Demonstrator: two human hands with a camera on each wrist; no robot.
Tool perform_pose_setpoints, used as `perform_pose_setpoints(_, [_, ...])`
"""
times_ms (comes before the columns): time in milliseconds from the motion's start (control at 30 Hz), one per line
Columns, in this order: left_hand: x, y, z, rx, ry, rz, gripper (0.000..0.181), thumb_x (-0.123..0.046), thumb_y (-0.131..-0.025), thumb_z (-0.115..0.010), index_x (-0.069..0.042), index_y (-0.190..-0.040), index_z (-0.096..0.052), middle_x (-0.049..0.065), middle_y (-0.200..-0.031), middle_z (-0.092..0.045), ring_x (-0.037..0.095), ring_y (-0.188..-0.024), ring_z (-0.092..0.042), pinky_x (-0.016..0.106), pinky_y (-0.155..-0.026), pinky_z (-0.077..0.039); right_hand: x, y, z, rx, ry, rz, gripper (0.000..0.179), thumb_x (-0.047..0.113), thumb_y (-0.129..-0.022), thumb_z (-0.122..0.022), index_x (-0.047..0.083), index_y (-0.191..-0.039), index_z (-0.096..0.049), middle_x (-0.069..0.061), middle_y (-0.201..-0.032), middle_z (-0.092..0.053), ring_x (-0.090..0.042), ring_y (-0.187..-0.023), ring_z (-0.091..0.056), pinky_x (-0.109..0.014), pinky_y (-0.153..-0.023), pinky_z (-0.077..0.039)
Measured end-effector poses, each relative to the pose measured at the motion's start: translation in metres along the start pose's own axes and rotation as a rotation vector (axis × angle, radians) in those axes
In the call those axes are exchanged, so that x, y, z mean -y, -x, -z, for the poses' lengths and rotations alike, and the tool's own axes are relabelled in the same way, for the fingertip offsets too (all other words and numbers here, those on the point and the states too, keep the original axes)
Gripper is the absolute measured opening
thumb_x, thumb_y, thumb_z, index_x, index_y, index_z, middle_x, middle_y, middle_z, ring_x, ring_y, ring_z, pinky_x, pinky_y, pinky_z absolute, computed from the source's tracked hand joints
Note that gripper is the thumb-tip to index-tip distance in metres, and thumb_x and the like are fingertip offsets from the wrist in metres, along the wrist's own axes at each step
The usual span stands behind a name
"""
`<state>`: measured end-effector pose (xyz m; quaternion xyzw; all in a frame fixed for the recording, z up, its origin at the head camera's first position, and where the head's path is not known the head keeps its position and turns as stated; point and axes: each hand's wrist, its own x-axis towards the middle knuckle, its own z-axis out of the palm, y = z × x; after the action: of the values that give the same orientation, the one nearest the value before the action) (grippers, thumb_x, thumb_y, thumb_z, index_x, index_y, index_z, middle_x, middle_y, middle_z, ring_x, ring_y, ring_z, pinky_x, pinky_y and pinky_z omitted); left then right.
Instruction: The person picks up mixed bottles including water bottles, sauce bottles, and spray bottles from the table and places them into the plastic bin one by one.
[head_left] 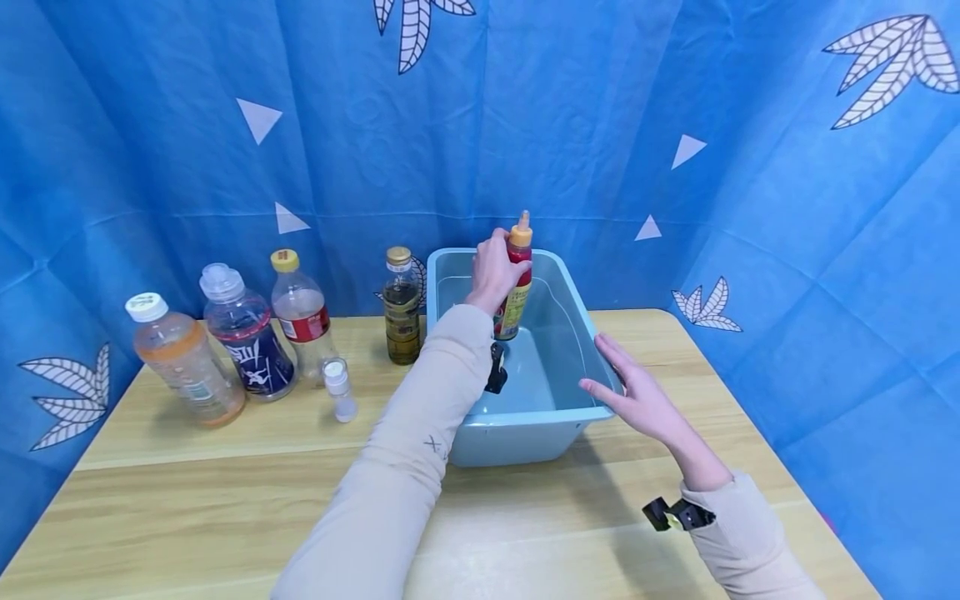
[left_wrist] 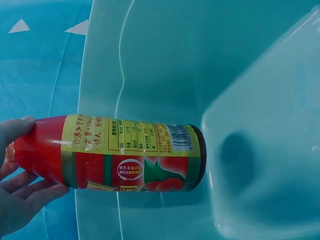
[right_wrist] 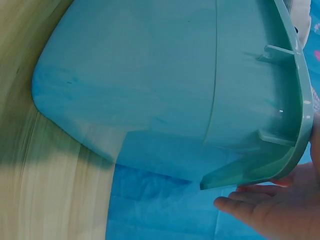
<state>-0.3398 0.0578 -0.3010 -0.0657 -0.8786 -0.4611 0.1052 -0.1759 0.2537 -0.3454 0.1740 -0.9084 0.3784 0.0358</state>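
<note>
My left hand (head_left: 495,271) grips a red squeeze bottle (head_left: 514,292) of tomato sauce with a yellow-and-red label and an orange nozzle cap. The bottle is near upright inside a light blue plastic basin (head_left: 551,375). In the left wrist view the bottle's (left_wrist: 130,155) base is above the basin floor, where a dark shadow lies apart from it. My right hand (head_left: 637,396) rests at the basin's near right corner with straight fingers. In the right wrist view that hand (right_wrist: 280,200) has its fingers outside the rim; its thumb is mostly hidden.
Left of the basin stand a gold-capped bottle of brown liquid (head_left: 402,312), a yellow-capped bottle (head_left: 303,321), a dark-labelled bottle (head_left: 251,342), an orange-banded bottle (head_left: 187,362) and a small white-capped bottle (head_left: 341,392). A blue curtain (head_left: 360,150) hangs behind the wooden table (head_left: 225,500).
</note>
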Motion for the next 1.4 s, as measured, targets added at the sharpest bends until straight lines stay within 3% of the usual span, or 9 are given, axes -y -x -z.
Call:
perform_pose_setpoints(200, [0.0, -0.004, -0.007, 0.03, 0.001, 0.013, 0.046, -0.022, -0.079, -0.068, -0.008, -0.116, -0.044, 0.01, -0.115, -0.055, 0.023, -0.102, -0.054, 0.039, -0.089, -0.042, 0.004, 0.003, 0.002, 0.06, 0.073, -0.008, 0.079, 0.034, -0.083, -0.061, 0.001, -0.14, -0.017, -0.014, -0.146, -0.009, -0.034, -0.131, -0.011, -0.055, -0.099, -0.02])
perform_pose_setpoints(667, [0.008, -0.01, -0.018, 0.043, -0.003, 0.051, 0.045, -0.022, -0.077, -0.069, -0.008, -0.113, -0.045, 0.01, -0.112, -0.055, 0.022, -0.101, -0.054, 0.039, -0.088, -0.042, 0.012, 0.001, 0.0, 0.168, 0.12, 0.023, 0.089, 0.034, -0.081, -0.063, -0.003, -0.14, -0.008, -0.017, -0.146, 0.002, -0.034, -0.132, 0.001, -0.055, -0.1, -0.014])
perform_pose_setpoints(1133, [0.018, -0.014, -0.027, 0.046, 0.039, 0.079, 0.044, -0.019, -0.075, -0.071, -0.008, -0.11, -0.047, 0.01, -0.11, -0.057, 0.022, -0.1, -0.055, 0.038, -0.088, -0.043, 0.017, 0.004, -0.006, 0.168, 0.243, -0.032, 0.098, 0.051, -0.077, -0.06, 0.001, -0.141, -0.005, -0.013, -0.147, 0.004, -0.029, -0.133, 0.003, -0.054, -0.101, -0.014])
perform_pose_setpoints(1400, [0.02, -0.013, -0.035, 0.07, 0.058, 0.096, 0.047, -0.018, -0.076, -0.07, -0.008, -0.115, -0.046, 0.01, -0.114, -0.055, 0.022, -0.104, -0.053, 0.039, -0.09, -0.041, 0.017, 0.006, -0.006, 0.158, 0.28, -0.03, 0.098, 0.054, -0.077, -0.057, 0.0, -0.141, -0.006, -0.013, -0.147, 0.004, -0.031, -0.133, 0.002, -0.053, -0.101, -0.016])
